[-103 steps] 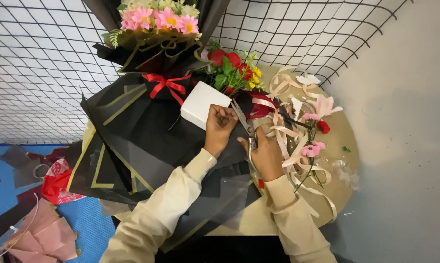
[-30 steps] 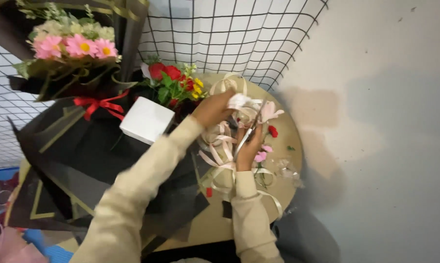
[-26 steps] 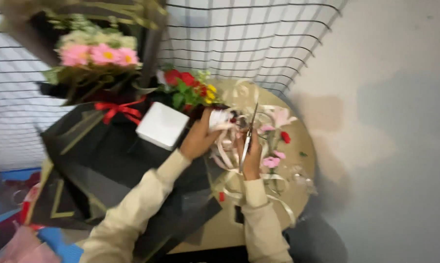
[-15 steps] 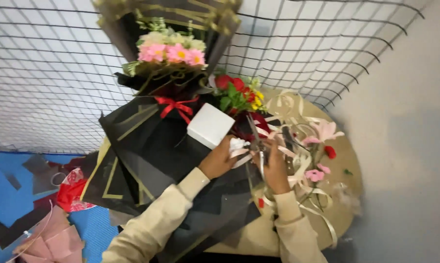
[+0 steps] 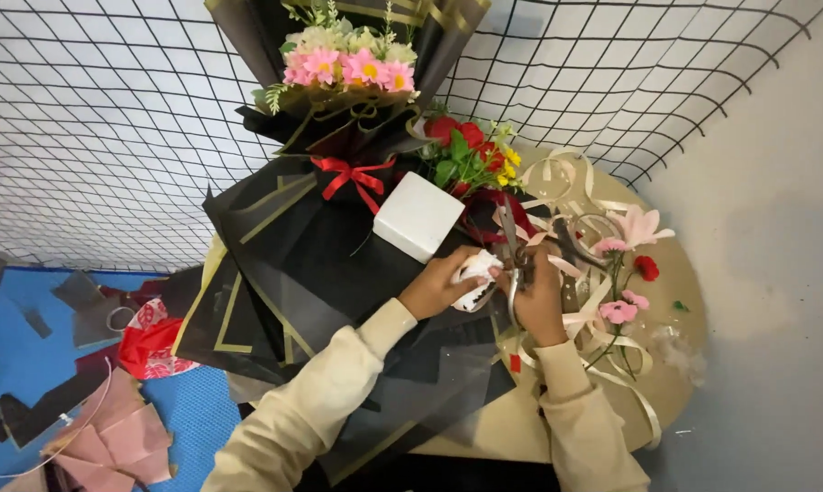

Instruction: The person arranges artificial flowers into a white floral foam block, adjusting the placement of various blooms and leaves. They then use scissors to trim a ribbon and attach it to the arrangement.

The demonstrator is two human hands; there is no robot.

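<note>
We saw the left hand (image 5: 439, 287) closed around a small crumpled piece of white paper or foam (image 5: 475, 273), just above the black wrapping sheets with gold edges (image 5: 293, 264). The right hand (image 5: 537, 301) was gripping a pair of metal scissors (image 5: 514, 260), with the blades pointing up and touching the white piece. A white foam block (image 5: 418, 216) lay just beside the left hand. Beige ribbons (image 5: 603, 319) and pink artificial flowers (image 5: 617, 310) lay on the round brown table (image 5: 685, 301), near the right hand.
</note>
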